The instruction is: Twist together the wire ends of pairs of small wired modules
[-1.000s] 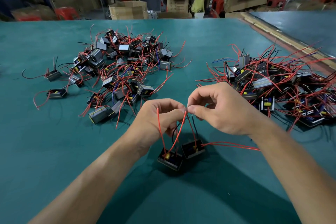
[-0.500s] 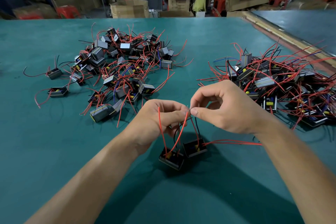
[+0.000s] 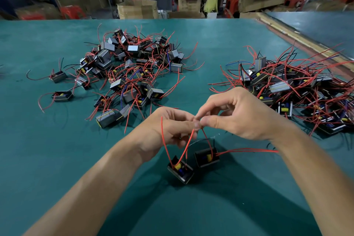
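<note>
Above green felt, both hands (image 3: 199,122) pinch thin red wires (image 3: 188,142).

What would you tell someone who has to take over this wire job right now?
Left hand: pinches the ends of the red wires.
Right hand: pinches them too.
Left module and right module are under the hands, at the green table.
Done: ends brought together.
Left: whether the twist is finished is hidden; then likely more from the left pile or right pile.
</note>
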